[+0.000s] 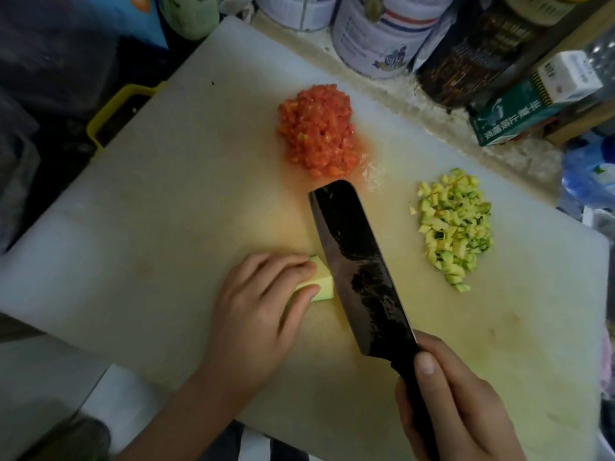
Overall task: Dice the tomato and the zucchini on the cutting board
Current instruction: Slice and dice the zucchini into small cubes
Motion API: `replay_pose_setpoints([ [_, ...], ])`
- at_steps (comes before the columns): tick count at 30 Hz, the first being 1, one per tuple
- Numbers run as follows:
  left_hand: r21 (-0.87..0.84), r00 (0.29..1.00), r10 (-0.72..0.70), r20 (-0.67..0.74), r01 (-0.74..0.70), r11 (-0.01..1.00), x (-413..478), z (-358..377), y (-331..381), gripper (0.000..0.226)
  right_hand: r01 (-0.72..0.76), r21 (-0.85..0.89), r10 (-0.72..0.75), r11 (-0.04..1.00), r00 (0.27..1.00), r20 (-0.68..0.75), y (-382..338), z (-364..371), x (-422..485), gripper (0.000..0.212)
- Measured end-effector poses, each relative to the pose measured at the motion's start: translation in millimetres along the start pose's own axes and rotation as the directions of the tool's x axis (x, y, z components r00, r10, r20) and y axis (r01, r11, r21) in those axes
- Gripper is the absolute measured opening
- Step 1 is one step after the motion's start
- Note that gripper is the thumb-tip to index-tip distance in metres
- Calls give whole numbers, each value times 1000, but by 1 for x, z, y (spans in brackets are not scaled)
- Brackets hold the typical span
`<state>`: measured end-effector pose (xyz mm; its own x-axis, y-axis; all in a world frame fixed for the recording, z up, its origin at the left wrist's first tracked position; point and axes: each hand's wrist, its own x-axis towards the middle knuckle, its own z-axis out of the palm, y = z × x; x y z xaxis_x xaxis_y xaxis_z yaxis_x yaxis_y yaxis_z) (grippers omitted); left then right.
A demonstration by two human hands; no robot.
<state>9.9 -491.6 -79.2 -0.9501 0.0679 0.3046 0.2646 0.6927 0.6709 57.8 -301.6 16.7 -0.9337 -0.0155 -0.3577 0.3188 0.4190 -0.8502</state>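
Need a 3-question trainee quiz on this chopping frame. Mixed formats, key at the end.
1. True or false: the left hand holds the uncut zucchini piece down while the knife blade sits at its exposed end.
2. Multiple choice: what does the right hand grip? A) the knife handle B) a whole tomato C) a can
3. Fill in: seen from the head camera, the diced tomato pile lies on the cutting board to the ___ of the diced zucchini pile.

Key: 1 true; 2 A; 3 left.
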Motion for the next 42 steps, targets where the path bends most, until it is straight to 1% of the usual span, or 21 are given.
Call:
replay_pose_setpoints([
  [3, -42, 1000, -5, -1, 5, 999, -1, 1, 0, 24, 61, -123, -62, 990, 998, -5, 1, 1, -1, 40],
  [6, -99, 999, -43, 5, 44, 994, -1, 1, 1, 24, 56, -150, -54, 987, 998, 13, -1, 2, 0, 39],
  [8, -130, 998, -67, 10, 68, 989, 0, 1, 1, 24, 87, -230, -81, 969, 996, 35, 0, 2, 1, 38],
  [9, -143, 997, -72, 9, 72, 987, 1, 0, 1, 23, 114, -311, -104, 943, 993, 47, -1, 1, 2, 38],
  [11, -162, 998, -67, 0, 66, 985, 1, 0, 0, 21, 146, -504, -127, 851, 989, 73, -5, 0, 5, 39],
  [12, -169, 998, -64, -4, 63, 984, 1, 0, 0, 20, 156, -564, -135, 811, 988, 79, -7, 1, 5, 40],
  [15, -176, 998, -69, -11, 66, 982, 2, 0, -1, 18, 125, -633, -111, 764, 992, 63, -11, 9, 6, 39],
  [17, -176, 997, -75, -12, 72, 982, 3, 0, -1, 17, 121, -681, -123, 722, 991, 46, -12, 14, 8, 37],
  [19, -179, 998, -69, -12, 66, 982, 3, 1, -1, 15, 126, -708, -121, 694, 991, 57, -13, 19, 10, 37],
  [21, -176, 998, -63, -11, 60, 983, 3, 0, -1, 14, 128, -718, -107, 684, 991, 75, -12, 23, 15, 38],
  [23, -174, 998, -68, -9, 65, 983, 4, 0, -1, 15, 165, -715, -142, 680, 985, 93, -8, 27, 20, 38],
  [25, -169, 997, -71, -14, 68, 983, 4, 1, -1, 17, 187, -689, -163, 700, 981, 101, -4, 29, 27, 30],
  [27, -164, 997, -69, -16, 66, 984, 4, 2, -1, 18, 167, -631, -131, 757, 986, 104, -3, 29, 40, 21],
  [28, -165, 998, -68, -11, 65, 984, 4, 2, -2, 18, 154, -587, -102, 795, 987, 120, -3, 28, 47, 22],
  [29, -169, 998, -67, -1, 66, 983, 4, 2, -2, 19, 166, -551, -110, 818, 985, 134, 1, 25, 52, 25],
  [31, -187, 997, -71, 22, 74, 980, 2, 0, -3, 19, 187, -513, -157, 838, 982, 103, 5, 15, 52, 30],
  [32, -197, 997, -71, 30, 75, 978, 1, -1, -4, 20, 178, -473, -154, 863, 984, 90, 2, 8, 48, 31],
  [35, -194, 998, -61, 17, 64, 979, 0, -2, -4, 18, 158, -295, -149, 942, 987, 51, -7, -2, 28, 31],
  [37, -196, 997, -72, 4, 71, 978, 0, -1, -4, 17, 154, -247, -144, 957, 988, 58, -6, -2, 19, 29],
  [42, -217, 997, -69, -27, 62, 974, -1, 0, -4, 17, 173, -262, -162, 949, 985, 65, 6, 3, 13, 25],
])
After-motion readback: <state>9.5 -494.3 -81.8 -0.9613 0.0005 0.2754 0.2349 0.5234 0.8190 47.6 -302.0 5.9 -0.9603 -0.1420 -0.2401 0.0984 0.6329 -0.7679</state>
